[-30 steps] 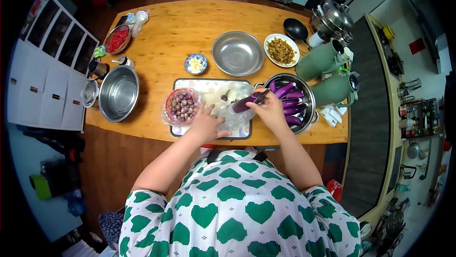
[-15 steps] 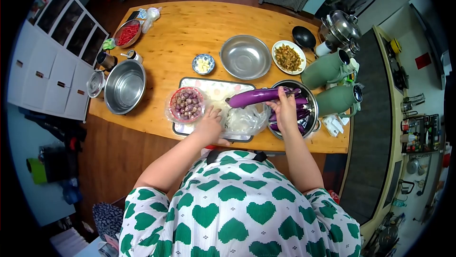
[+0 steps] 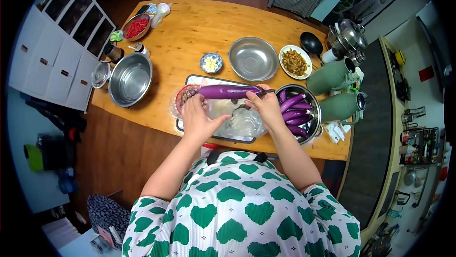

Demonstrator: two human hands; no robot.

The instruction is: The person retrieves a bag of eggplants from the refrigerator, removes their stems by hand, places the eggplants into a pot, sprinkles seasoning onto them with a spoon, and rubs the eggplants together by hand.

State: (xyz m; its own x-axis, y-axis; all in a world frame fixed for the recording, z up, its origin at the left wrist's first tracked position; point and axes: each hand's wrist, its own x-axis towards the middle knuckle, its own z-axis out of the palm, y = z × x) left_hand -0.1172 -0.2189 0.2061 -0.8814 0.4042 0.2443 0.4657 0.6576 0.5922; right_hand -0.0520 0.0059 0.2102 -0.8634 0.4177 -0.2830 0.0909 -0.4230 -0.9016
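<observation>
A long purple eggplant lies level above the tray, its stem end pinched in my right hand. At its other end is my left hand, thumb spread wide and fingertips by the eggplant's tip, in front of the red-rimmed basket of small purple bulbs. That hand partly hides the basket. Under the eggplant, a clear plastic bag rests on the tray. Several more eggplants fill the steel pot beside my right hand.
Behind the tray stand a small bowl of pale cloves, a steel basin and a plate of chopped food. Green flasks stand at the right. To the left are a deep steel bowl and a bowl of red peppers.
The eggplant has come left, away from the pot, and lies across the tray. My left hand has risen from the bag to the eggplant's tip. The view has shifted slightly.
</observation>
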